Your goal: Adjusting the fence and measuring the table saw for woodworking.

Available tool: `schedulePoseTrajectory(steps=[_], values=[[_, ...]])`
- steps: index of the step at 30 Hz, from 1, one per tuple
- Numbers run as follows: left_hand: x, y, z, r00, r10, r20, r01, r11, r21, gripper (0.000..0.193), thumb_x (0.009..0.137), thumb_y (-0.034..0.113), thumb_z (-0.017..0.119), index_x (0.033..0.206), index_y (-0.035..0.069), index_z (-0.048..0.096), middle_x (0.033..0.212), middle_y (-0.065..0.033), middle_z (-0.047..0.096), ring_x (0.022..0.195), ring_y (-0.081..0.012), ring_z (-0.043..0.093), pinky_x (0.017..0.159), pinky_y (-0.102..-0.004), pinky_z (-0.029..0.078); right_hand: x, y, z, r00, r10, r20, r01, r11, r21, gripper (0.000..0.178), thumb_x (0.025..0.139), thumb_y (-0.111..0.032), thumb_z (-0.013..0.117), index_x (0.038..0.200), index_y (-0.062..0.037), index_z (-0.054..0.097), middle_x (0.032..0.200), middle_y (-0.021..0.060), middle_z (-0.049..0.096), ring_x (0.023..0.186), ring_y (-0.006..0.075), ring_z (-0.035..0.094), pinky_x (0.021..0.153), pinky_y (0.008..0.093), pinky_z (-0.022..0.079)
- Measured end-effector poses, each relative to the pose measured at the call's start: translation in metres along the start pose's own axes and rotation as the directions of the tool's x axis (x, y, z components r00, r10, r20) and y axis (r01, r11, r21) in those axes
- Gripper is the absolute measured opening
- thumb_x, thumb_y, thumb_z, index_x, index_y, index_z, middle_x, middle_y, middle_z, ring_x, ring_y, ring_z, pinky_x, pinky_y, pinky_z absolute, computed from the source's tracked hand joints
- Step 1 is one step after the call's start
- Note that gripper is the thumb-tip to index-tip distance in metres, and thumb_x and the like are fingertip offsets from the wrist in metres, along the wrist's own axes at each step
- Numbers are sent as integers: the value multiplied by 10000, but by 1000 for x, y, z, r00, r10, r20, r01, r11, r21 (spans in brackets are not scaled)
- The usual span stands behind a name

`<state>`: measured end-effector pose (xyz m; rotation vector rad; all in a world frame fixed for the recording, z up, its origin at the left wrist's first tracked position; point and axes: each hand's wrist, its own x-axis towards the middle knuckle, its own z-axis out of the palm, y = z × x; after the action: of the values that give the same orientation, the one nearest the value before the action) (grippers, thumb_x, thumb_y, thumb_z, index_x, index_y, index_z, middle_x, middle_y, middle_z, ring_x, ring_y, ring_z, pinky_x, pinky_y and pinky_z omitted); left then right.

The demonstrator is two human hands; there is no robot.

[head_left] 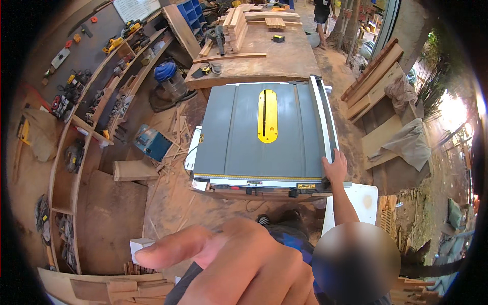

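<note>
A table saw with a grey top (211, 137) stands in front of me. A yellow throat plate (273, 127) with a dark slot is set in its middle. My right hand (335, 168) grips the near end of the rip fence (319, 109), on the saw's right side. Very close to the camera, my left hand (244, 262) fills the lower middle, its thumb stretched left, apart from the fingers. The fingertips run out of the picture, and nothing shows in that hand. A yellow measuring strip (254, 178) runs along the saw's front rail.
Behind the saw, a workbench (254, 68) carries stacked boards (234, 33) and a tape measure (278, 38). At left stand tool shelves, a blue-topped shop vacuum (170, 76) and a blue box (152, 142) among wood scraps. Boards and cloth (404, 145) lean at right. Someone (322, 15) stands far back.
</note>
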<state>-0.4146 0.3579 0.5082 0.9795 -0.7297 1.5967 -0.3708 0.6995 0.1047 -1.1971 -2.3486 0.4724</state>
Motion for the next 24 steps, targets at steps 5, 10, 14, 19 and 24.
schedulePoseTrajectory(steps=[5,10,14,19,24], values=[[2,10,-5,994,-83,77,78,995,69,545,1098,504,311,796,174,623,723,99,569,571,-89,511,597,-420,396,0,-11,4,1000,-2,17,2,1000,8,688,833,-438,696,1396,-65,564,1469,192,512,1367,395,453,1107,516,401],[4,7,-37,973,-37,228,-8,981,193,495,1092,513,335,902,185,652,776,72,603,658,-110,541,732,-467,431,6,10,-1,1000,2,-26,-2,1000,-9,712,821,-446,708,1406,-72,553,1462,212,514,1373,413,446,1125,513,387],[-47,42,-116,956,208,-207,-31,773,634,509,1040,559,443,1186,114,644,809,-31,564,822,-177,538,1151,-608,293,8,9,11,999,-24,-39,24,1000,13,721,816,-452,707,1414,-80,548,1462,215,515,1382,418,440,1144,519,365],[-92,46,-162,905,300,-301,-93,832,547,604,1041,550,381,1233,27,613,889,-56,600,849,-182,550,1192,-582,261,0,-1,-1,999,35,-17,-35,999,9,706,810,-446,706,1407,-101,558,1445,194,534,1374,431,441,1162,536,333],[-96,41,-162,861,329,-389,-64,828,558,557,1036,543,416,1207,50,612,782,-46,528,779,-178,529,1208,-600,239,-2,-5,-6,999,51,2,-51,998,25,696,812,-444,701,1401,-101,562,1437,190,539,1373,432,440,1152,535,344]])
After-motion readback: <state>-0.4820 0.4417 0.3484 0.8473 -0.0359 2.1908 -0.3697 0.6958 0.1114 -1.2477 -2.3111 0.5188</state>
